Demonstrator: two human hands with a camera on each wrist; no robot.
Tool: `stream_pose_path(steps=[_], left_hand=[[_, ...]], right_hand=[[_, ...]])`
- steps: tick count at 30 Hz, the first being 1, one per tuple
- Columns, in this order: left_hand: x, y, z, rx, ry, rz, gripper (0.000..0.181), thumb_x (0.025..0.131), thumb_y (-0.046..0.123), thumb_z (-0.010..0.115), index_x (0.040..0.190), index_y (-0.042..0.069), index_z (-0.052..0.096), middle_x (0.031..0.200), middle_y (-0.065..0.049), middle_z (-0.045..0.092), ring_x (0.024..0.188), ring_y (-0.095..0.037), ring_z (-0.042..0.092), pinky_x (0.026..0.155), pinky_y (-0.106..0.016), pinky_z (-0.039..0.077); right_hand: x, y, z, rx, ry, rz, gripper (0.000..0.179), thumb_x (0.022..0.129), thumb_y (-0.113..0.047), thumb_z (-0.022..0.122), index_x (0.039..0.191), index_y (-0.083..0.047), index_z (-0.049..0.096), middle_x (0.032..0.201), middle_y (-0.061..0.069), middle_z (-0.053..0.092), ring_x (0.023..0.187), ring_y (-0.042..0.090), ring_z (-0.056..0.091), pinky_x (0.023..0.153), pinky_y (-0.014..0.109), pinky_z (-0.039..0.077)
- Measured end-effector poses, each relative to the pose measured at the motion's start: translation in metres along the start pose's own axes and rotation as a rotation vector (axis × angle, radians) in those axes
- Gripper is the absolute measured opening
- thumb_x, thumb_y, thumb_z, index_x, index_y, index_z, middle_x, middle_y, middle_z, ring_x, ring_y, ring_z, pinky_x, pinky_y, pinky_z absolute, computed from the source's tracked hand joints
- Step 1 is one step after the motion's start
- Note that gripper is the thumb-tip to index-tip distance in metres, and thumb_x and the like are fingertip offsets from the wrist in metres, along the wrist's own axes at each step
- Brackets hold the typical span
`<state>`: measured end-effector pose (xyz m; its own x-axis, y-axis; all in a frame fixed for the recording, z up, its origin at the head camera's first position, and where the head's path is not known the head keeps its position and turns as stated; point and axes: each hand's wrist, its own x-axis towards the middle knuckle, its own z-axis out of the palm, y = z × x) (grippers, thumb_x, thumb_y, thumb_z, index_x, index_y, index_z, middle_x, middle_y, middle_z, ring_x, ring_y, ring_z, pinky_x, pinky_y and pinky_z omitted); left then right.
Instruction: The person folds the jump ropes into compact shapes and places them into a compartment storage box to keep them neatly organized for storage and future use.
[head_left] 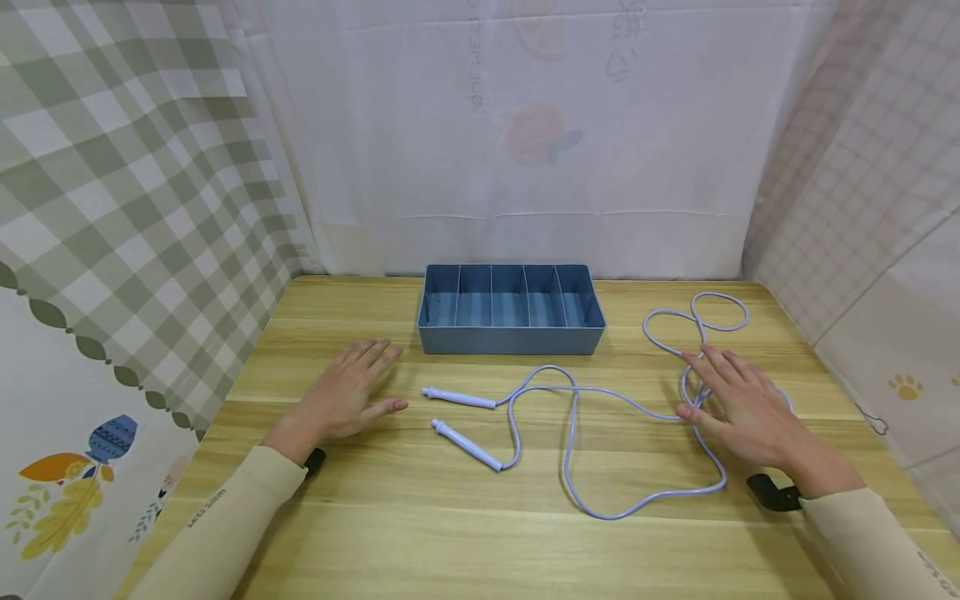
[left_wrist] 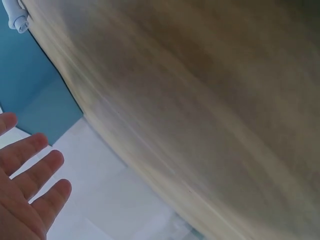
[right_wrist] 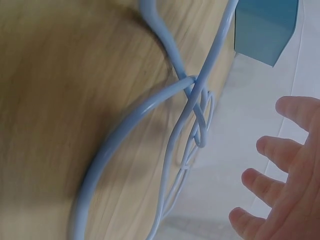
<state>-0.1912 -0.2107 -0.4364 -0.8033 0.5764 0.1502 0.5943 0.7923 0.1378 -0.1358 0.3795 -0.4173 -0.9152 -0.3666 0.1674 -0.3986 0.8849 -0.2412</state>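
A lavender jump rope lies loosely spread over the wooden table, its two handles side by side near the middle. Its cord crosses itself and gathers in loops at the right. Left of the handles is my left hand, fingers extended and holding nothing. My right hand hovers over the looped cord with fingers spread, covering part of it in the head view. In the right wrist view those fingers show apart from the cord. One handle's end appears at the corner of the left wrist view.
A blue-grey box with several compartments stands at the back middle of the table. Behind it hangs a white printed cloth. Checked green cloth borders the left side, and pale patterned cloth the right.
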Motion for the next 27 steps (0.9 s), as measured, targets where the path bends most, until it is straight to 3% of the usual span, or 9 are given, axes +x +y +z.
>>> stream_pose_path(steps=[27], left_hand=[[0.015, 0.017, 0.008, -0.122, -0.015, 0.047, 0.076, 0.101, 0.057, 0.057, 0.154, 0.006, 0.043, 0.156, -0.019, 0.044, 0.141, -0.041, 0.044, 0.114, -0.058, 0.036]], right_hand=[[0.003, -0.013, 0.005, 0.034, 0.03, -0.035, 0.081, 0.099, -0.037, 0.068, 0.164, -0.018, 0.023, 0.164, 0.025, 0.024, 0.148, 0.052, 0.021, 0.12, 0.065, 0.004]])
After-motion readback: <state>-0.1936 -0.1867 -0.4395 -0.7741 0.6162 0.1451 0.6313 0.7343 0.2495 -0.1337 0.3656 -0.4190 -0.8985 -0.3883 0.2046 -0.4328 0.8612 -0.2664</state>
